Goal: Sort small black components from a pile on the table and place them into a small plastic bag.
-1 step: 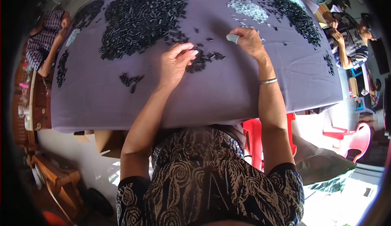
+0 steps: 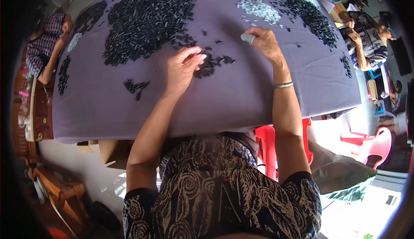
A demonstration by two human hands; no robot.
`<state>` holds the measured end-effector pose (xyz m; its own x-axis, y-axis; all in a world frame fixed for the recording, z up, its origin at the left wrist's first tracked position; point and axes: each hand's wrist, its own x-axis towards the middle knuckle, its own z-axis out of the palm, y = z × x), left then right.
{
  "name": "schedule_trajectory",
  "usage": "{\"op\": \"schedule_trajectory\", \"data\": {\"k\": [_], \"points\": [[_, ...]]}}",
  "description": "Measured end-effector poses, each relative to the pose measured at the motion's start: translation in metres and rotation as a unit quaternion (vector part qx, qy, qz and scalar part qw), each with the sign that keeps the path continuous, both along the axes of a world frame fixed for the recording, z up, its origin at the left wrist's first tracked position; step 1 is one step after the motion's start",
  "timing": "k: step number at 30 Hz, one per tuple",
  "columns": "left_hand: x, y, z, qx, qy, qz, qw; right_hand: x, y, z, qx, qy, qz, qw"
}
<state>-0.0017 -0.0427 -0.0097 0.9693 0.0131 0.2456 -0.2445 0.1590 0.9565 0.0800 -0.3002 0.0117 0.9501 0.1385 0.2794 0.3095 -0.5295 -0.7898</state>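
Observation:
Above a loose cluster of short black tube-shaped pieces (image 2: 208,68), my left hand (image 2: 180,68) is closed in a pinch. Something small and pale shows at its fingertips, too small to name. My right hand (image 2: 266,45) is raised over the cloth farther right, thumb and fingers drawn together. At their tips is a pale grey-green piece (image 2: 247,37); whether it is pinched or worn on the thumb I cannot tell. A large spread of black tube pieces (image 2: 146,23) lies beyond my left hand. Past my right hand is a patch of clear, pale pieces (image 2: 258,10).
The purple-grey cloth (image 2: 215,109) covers the table. A few black pieces (image 2: 135,87) lie apart at the near left. More black pieces (image 2: 310,19) spread along the right side. People sit at the left (image 2: 47,45) and right (image 2: 366,40). A red chair (image 2: 266,146) stands below the edge.
The table and piles appear shifted slightly left in the picture. Both hands keep nearly the same pose, with the pale piece at my right fingertips turned slightly.

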Motion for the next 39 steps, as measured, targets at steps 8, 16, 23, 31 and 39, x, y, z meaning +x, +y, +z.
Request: {"op": "schedule_trajectory", "data": {"k": [8,16,23,31,39], "points": [[0.0,-0.001,-0.001,-0.025,-0.003,-0.021,0.999,-0.007,-0.078,0.008,-0.106,-0.041,-0.048,0.992],[0.0,-0.001,-0.001,-0.029,0.0,-0.01,1.0,-0.018,-0.073,-0.005,-0.141,-0.047,-0.026,0.989],[-0.001,-0.005,0.0,-0.007,-0.002,-0.026,1.0,-0.044,-0.018,0.015,-0.074,0.006,0.057,0.996],[0.0,-0.003,-0.003,0.002,-0.03,-0.041,0.999,-0.054,0.069,0.037,0.304,0.246,0.223,0.893],[-0.002,-0.002,-0.001,0.011,-0.027,-0.066,0.997,-0.046,0.082,0.033,0.306,0.289,0.264,0.868]]}}
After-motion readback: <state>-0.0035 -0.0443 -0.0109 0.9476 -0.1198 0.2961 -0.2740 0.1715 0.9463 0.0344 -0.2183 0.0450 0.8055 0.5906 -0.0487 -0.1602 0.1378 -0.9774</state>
